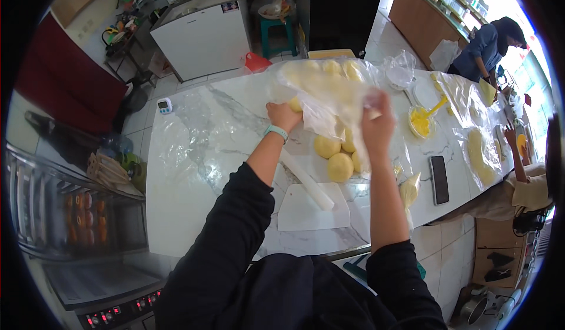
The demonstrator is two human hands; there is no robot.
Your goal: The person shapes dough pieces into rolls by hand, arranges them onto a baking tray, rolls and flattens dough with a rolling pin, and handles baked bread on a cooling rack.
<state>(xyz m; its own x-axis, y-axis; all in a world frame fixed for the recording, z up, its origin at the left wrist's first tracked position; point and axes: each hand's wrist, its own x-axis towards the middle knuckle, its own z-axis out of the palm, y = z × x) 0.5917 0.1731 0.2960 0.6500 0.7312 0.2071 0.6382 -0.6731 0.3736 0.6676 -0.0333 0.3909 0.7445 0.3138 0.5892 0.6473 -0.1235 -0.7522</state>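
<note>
"Several yellow dough balls [340,167] are sitting in a cluster near the middle of the marble-patterned table [176,218], just below a plastic sheet [322,116]."

"What is the right hand [378,121] doing with that sheet?"

"It is gripping the film above the table, its fingers closing on it, though blur is hiding the fingertips."

"And is the left hand [283,116] holding anything?"

"It is curling partway at the sheet's left side, its fingers touching another ball of dough [295,103]. I cannot tell whether it is grasping the ball, the film or both."

"What is lying nearer the body?"

"A white rolling pin [307,180] is lying aslant, its near end overlapping a white scraper [315,215]."

"And what are you seeing toward the right?"

"A bowl [414,130] is holding yellow filling [421,120], with a yellow spatula [438,103] slanting out of it. Nearer the edge, a dark phone [439,180] is lying flat."

"Anything farther off?"

"A small white timer [165,106] is standing near the far left corner, and a person in a blue top [479,53] is bending forward at the far right."
</note>
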